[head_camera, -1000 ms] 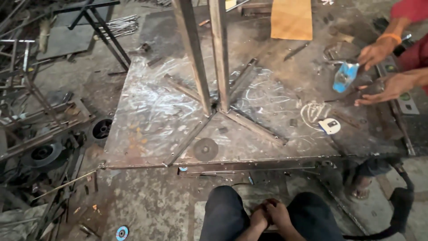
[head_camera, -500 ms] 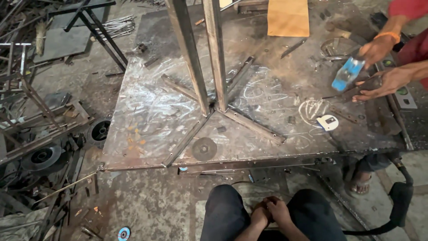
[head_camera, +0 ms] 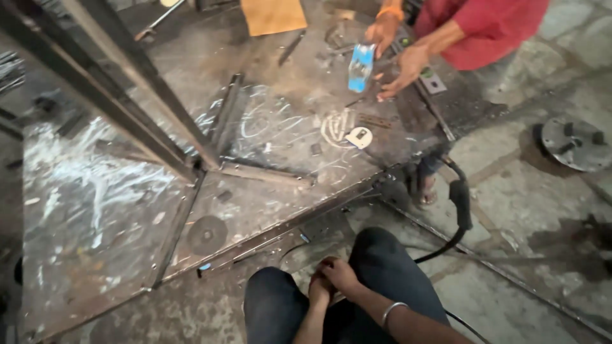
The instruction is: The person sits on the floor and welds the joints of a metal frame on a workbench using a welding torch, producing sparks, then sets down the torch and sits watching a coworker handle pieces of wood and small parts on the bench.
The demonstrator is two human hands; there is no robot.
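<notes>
Resting clasped between dark-trousered knees [head_camera: 376,267], left hand [head_camera: 319,290], right hand [head_camera: 341,274], fingers closed, holding nothing

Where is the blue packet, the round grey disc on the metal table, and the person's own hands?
blue packet [head_camera: 361,66]: head view, middle of its blue face, held by a co-worker's hand.
round grey disc [head_camera: 206,234]: head view, on its flat top.
person's clasped hands [head_camera: 331,280]: head view, on the knuckles between the knees.
</notes>
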